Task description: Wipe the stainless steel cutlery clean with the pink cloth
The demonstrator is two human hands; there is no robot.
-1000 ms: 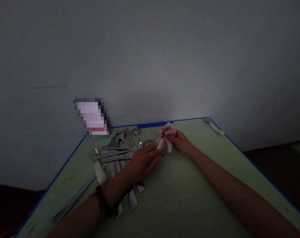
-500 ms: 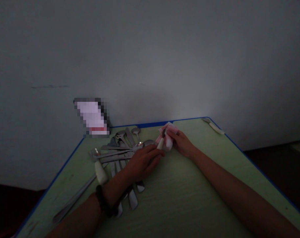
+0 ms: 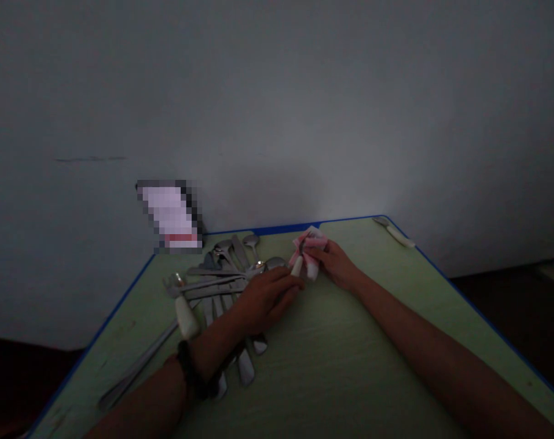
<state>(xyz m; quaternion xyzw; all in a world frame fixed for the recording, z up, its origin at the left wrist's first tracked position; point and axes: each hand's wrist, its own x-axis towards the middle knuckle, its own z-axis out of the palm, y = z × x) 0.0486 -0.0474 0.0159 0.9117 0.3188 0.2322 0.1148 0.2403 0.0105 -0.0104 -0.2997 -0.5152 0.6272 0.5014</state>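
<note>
My left hand [image 3: 270, 300] is closed on the pale handle of a utensil [image 3: 297, 266], near the table's middle. The metal end of that utensil lies against a pink and white cloth [image 3: 312, 268], which partly hides it. Fingers of my right hand [image 3: 334, 261] pinch the cloth around the metal part. Under and beside my left forearm lies a pile of metal cutlery [image 3: 217, 285], with several spoons and knives. A fork with a thick pale handle [image 3: 186, 317] rests at the pile's left side.
A green table [image 3: 340, 366] with a blue edge stands against a grey wall. At its back left a blurred device [image 3: 169, 213] leans upright. Another pale-handled utensil [image 3: 399, 236] lies at the back right corner. Long metal utensils [image 3: 137, 364] lie front left.
The cloth has shifted and folded slightly differently around the utensil's metal end, with my right fingers a little lower on it. My left hand has hardly moved.
</note>
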